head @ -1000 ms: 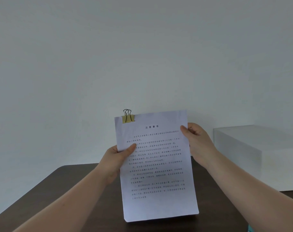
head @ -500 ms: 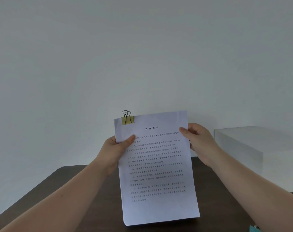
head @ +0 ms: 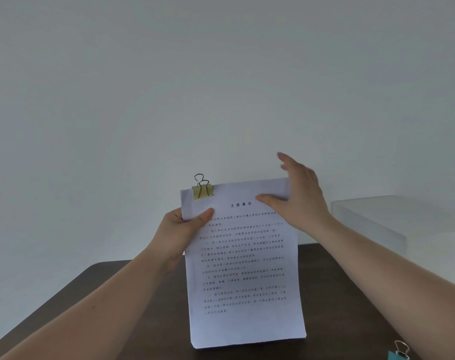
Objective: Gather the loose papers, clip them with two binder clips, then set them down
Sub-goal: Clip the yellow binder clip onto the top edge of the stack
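A stack of printed white papers [head: 244,268] stands upright, its bottom edge low over the dark brown table [head: 117,307]. A yellow binder clip [head: 202,190] grips the stack's top left corner, its wire handles pointing up. My left hand [head: 179,229] pinches the left edge just below that clip, thumb on the front page. At the top right corner is my right hand [head: 299,196], fingers spread and lifted above the edge, with only the thumb lying across the page. A light blue binder clip [head: 399,353] lies on the table at the bottom right.
A white box [head: 377,219] stands on the table at the right, close to my right forearm. A plain pale wall fills the background behind the table's far edge.
My right hand has let go of the right edge of the papers and risen to the top right corner with its fingers spread. The left hand keeps its hold.
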